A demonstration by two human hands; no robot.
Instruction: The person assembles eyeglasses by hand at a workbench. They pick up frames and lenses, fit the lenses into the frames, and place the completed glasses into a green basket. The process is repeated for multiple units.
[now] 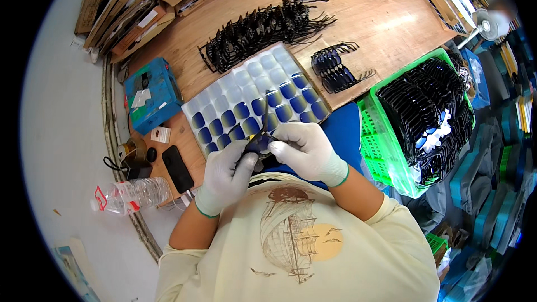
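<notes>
Both my hands wear white gloves and meet close to my body, over the near edge of a lens tray point(246, 78). Between them is a dark pair of sunglasses point(259, 144), its temples pointing up and away from me. My left hand point(228, 172) closes on the left side of the frame, thumb on top. My right hand point(302, 148) pinches the other side near a lens. The tray holds rows of lenses, dark blue ones in the nearer and right rows, pale clear-looking ones farther off. Part of the sunglasses is hidden by my fingers.
Behind the tray lies a long row of black frames point(268, 25); a smaller stack of sunglasses point(334, 70) sits to its right. A green crate point(372, 140) full of black frames stands at right. On the left are a blue box point(152, 95), a phone point(177, 169) and a plastic bottle point(131, 196).
</notes>
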